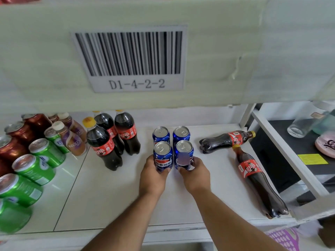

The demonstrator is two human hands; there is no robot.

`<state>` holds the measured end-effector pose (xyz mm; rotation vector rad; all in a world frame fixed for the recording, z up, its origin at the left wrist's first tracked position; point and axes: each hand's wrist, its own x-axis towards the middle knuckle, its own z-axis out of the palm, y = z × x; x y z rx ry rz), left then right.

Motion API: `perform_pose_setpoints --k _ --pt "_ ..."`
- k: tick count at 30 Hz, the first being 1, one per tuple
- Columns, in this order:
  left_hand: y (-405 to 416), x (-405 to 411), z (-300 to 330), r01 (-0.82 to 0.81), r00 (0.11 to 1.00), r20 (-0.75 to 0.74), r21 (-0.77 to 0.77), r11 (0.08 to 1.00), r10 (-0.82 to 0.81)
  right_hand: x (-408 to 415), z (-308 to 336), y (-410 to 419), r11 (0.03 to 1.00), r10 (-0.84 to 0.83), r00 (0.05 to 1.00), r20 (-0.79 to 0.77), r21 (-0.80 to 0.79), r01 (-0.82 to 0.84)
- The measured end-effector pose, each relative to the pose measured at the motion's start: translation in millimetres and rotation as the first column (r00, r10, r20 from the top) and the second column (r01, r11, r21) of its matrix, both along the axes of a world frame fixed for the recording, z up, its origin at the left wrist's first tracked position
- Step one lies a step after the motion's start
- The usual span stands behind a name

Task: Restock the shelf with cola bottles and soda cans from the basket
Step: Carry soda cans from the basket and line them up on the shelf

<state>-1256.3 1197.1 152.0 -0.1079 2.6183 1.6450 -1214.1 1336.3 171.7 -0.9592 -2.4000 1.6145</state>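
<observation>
Each hand holds one blue soda can on the white shelf [112,192]. The left hand [154,176] wraps its fingers round the left front can [162,157]. The right hand [194,175] wraps round the right front can [184,154]. Both cans stand up straight, side by side and almost touching. I think the hands are setting them down in a neat row, right in front of the two back cans [171,134], so the four make a tidy square.

The cans are shiny blue with silver tops and pull tabs. The left one has a red, white and blue label. The right one's label is blurry.

At 9 o'clock from the cans stand three cola bottles [112,138], dark with red labels. At 3 o'clock two more cola bottles [250,165] lie flat on their sides. They probably need standing up next. Green cans [34,165] and red cans [16,140] sit far off at 9 o'clock. A purple basket [284,238] peeks in at 5 o'clock.
</observation>
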Motion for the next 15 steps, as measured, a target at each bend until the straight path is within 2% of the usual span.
perform_pose_setpoints --k 15 --pt "2 -4 12 0.034 0.999 0.039 -0.068 0.997 -0.031 -3 7 0 0.999 0.019 0.997 0.076 0.031 -0.022"
